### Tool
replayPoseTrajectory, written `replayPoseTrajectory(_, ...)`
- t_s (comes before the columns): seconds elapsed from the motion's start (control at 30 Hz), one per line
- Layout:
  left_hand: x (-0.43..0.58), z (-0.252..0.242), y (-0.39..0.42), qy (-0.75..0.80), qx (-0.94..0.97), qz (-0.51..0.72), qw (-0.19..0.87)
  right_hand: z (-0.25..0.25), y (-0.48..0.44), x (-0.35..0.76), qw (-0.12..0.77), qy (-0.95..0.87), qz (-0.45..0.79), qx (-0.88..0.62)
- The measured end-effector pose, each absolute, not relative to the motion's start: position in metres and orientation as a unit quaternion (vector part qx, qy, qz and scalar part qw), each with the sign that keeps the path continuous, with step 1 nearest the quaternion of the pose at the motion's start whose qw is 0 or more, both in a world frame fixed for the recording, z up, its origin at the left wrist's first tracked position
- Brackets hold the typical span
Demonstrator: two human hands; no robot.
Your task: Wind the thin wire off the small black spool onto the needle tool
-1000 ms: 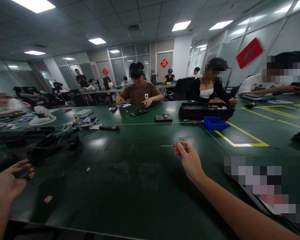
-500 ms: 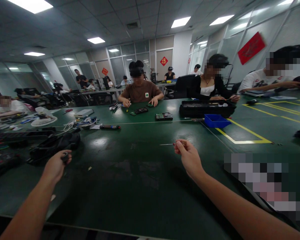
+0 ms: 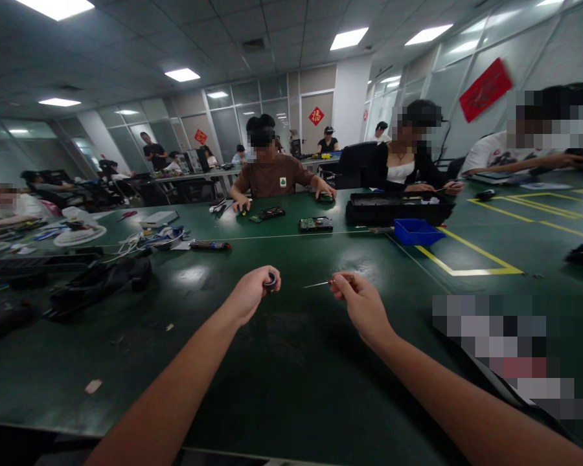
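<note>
My left hand (image 3: 255, 294) is closed around a small black round object with a ring-shaped end, which looks like a roll of black tape (image 3: 271, 282). Facing it from the right, my right hand (image 3: 362, 304) pinches a thin screwdriver (image 3: 317, 285). Its slim metal shaft points left toward the roll, and a bit of red shows at the fingertips; the rest of the handle is hidden in the fingers. A short gap separates the shaft's tip from the roll. Both hands are above the green tabletop (image 3: 252, 395).
A black bag (image 3: 97, 285) and tangled cables (image 3: 140, 239) are at the left. Farther off lie a circuit board (image 3: 315, 224), a blue bin (image 3: 418, 232) and a long black tray (image 3: 401, 208). Across the table a person in a brown shirt (image 3: 272, 176) handles parts.
My left hand has swung from the far left to the middle, bringing the roll close to the screwdriver. My right hand has shifted slightly left. The person opposite has moved both hands.
</note>
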State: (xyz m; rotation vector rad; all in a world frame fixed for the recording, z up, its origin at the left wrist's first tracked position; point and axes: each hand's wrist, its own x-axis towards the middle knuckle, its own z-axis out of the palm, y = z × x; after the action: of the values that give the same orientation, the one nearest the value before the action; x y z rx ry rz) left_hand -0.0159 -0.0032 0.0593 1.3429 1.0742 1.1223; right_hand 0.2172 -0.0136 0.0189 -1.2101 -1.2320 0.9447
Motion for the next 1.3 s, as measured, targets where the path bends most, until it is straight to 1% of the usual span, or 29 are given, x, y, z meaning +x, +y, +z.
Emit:
replayPoseTrajectory(0.13, 0.009, 0.036, -0.002, 0.508, 0.679, 0.374, 0.376, 0.024, -0.017, 0.217, 0.528, -0.552, 0.377, -0.524)
replayPoseTrajectory(0.2, 0.013, 0.023, -0.004, 0.539, 0.71, 0.32, 0.322, 0.024, -0.018, 0.216, 0.519, -0.562, 0.374, -0.524)
replayPoseTrajectory(0.3, 0.011, 0.01, -0.006, 0.545, 0.75, 0.271, 0.259, 0.024, -0.02, 0.215, 0.509, -0.573, 0.371, -0.525)
replayPoseTrajectory(0.63, 0.0, 0.0, -0.001, 0.576, 0.766, 0.225, 0.173, 0.015, -0.016, 0.216, 0.514, -0.576, 0.382, -0.508)
replayPoseTrajectory(0.8, 0.002, -0.004, 0.0, 0.519, 0.792, 0.248, 0.206, 0.017, -0.017, 0.212, 0.53, -0.552, 0.435, -0.474)
replayPoseTrajectory(1.0, 0.003, -0.004, 0.002, 0.503, 0.778, 0.298, 0.231, 0.015, -0.016, 0.213, 0.532, -0.551, 0.425, -0.483)
replayPoseTrajectory(1.17, 0.002, -0.003, 0.002, 0.51, 0.765, 0.314, 0.237, 0.013, -0.016, 0.216, 0.56, -0.543, 0.406, -0.476)
replayPoseTrajectory(1.3, 0.002, 0.0, 0.001, 0.512, 0.759, 0.323, 0.241, 0.013, -0.015, 0.216, 0.539, -0.557, 0.405, -0.485)
